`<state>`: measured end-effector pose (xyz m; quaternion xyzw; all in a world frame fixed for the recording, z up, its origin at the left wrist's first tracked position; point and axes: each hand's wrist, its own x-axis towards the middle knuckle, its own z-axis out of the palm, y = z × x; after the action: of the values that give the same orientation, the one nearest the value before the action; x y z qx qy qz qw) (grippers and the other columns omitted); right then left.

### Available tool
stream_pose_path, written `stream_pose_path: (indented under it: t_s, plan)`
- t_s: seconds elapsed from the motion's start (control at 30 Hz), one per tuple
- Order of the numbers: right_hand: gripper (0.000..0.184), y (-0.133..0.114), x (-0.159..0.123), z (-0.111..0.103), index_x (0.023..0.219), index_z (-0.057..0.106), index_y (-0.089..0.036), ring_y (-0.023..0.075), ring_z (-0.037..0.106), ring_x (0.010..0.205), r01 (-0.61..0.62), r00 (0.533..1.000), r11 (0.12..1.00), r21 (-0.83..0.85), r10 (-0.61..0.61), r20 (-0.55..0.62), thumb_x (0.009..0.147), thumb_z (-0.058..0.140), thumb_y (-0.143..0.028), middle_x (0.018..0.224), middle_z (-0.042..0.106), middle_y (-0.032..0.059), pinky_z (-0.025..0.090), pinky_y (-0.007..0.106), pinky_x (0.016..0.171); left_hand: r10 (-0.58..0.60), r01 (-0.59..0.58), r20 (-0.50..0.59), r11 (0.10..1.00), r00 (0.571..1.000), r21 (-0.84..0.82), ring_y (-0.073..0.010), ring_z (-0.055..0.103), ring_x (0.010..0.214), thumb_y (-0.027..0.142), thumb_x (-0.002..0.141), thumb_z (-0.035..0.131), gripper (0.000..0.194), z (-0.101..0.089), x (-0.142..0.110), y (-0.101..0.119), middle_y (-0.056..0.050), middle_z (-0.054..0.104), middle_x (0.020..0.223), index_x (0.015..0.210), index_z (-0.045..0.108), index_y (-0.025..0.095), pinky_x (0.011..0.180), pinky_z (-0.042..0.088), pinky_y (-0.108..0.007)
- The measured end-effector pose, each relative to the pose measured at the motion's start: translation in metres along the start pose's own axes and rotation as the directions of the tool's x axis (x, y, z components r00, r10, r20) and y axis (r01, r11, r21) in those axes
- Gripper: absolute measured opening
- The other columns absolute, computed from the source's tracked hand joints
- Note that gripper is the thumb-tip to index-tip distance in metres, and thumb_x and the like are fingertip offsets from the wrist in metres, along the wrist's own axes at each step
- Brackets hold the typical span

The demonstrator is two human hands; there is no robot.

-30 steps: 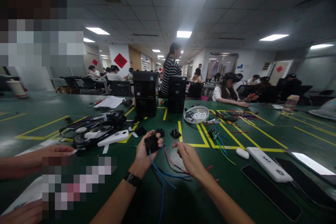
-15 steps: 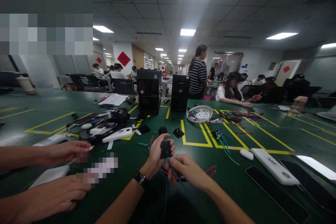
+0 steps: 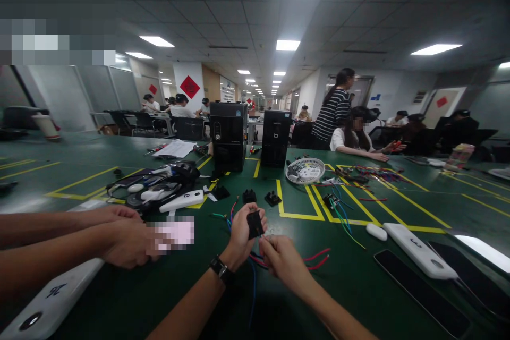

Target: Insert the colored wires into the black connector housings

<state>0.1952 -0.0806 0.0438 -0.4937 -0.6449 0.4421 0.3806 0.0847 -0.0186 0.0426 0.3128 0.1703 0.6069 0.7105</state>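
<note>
My left hand (image 3: 240, 228), with a black watch on its wrist, is closed around a small black block-shaped part (image 3: 255, 224), held tilted above the table. Just below the block's lower edge, my right hand (image 3: 281, 255) pinches a thin wire, whose end is mostly hidden by the fingers. A blue wire (image 3: 254, 281) hangs beneath the hands. Red wires (image 3: 316, 261) stick out past the right hand, and a green wire (image 3: 218, 215) shows left of the left hand. Two similar black parts, one (image 3: 249, 196) and another (image 3: 273, 198), lie just beyond.
Another person's hands (image 3: 123, 236) work at the left, over a white power bank (image 3: 59, 297). Two black boxes (image 3: 228, 138) stand ahead. A white basket (image 3: 305, 170) and loose wires (image 3: 338, 210) lie right of centre. A phone (image 3: 418, 292) and a white power bank (image 3: 418, 251) lie at right.
My right hand has drawn up closer to the black block's lower edge, and the blue wire's slanting length no longer shows. The other person's hands have come together. The striped-shirt person has shifted right.
</note>
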Motion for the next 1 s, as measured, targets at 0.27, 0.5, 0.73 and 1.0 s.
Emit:
stream_pose_path:
  t_s: [0.27, 0.5, 0.73, 1.0]
  plan:
    - [0.039, 0.009, 0.004, 0.017, 0.061, 0.05, -0.017, 0.009, 0.044, 0.043, 0.083, 0.982, 0.976, -0.204, -0.115, -0.152, 0.092, 0.038, -0.036, 0.05, 0.049, -0.0026, 0.028, 0.02, 0.046, 0.102, -0.101, -0.126, 0.995, 0.987, 0.02, -0.0092, 0.047, 0.05, 0.022, 0.077, 0.053, 0.01, 0.006, 0.002, -0.008, 0.002, 0.05, 0.063, 0.08, 0.045, 0.018, 0.046, 0.035, -0.021]
    - [0.04, 0.002, -0.003, 0.013, 0.057, 0.051, -0.017, 0.0096, 0.044, 0.047, 0.146, 0.975, 0.924, -0.354, -0.195, -0.107, 0.093, 0.038, -0.029, 0.049, 0.049, -0.002, 0.027, 0.022, 0.049, 0.047, -0.045, -0.071, 0.999, 0.996, 0.031, -0.009, 0.047, 0.049, 0.025, 0.075, 0.055, 0.014, 0.004, -0.002, -0.007, 0.003, 0.05, 0.063, 0.078, 0.043, 0.02, 0.046, 0.035, -0.019]
    - [0.04, 0.004, -0.003, 0.002, 0.059, 0.049, -0.017, 0.0095, 0.043, 0.049, 0.164, 0.976, 0.946, -0.28, -0.196, -0.092, 0.093, 0.038, -0.034, 0.049, 0.047, -0.0033, 0.028, 0.021, 0.049, -0.035, 0.027, -0.088, 0.996, 0.996, -0.089, -0.0094, 0.046, 0.05, 0.024, 0.074, 0.056, 0.015, 0.01, -0.002, 0.0, 0.002, 0.049, 0.065, 0.081, 0.043, 0.02, 0.046, 0.036, -0.019]
    - [0.038, -0.006, -0.007, 0.003, 0.061, 0.051, -0.017, 0.009, 0.044, 0.045, 0.111, 0.984, 0.969, -0.221, -0.138, -0.114, 0.092, 0.039, -0.037, 0.05, 0.049, -0.0026, 0.028, 0.02, 0.045, 0.029, -0.031, -0.042, 0.998, 0.999, -0.049, -0.01, 0.047, 0.052, 0.027, 0.079, 0.053, 0.013, 0.002, 0.0, -0.008, 0.002, 0.05, 0.065, 0.084, 0.043, 0.021, 0.047, 0.038, -0.019]
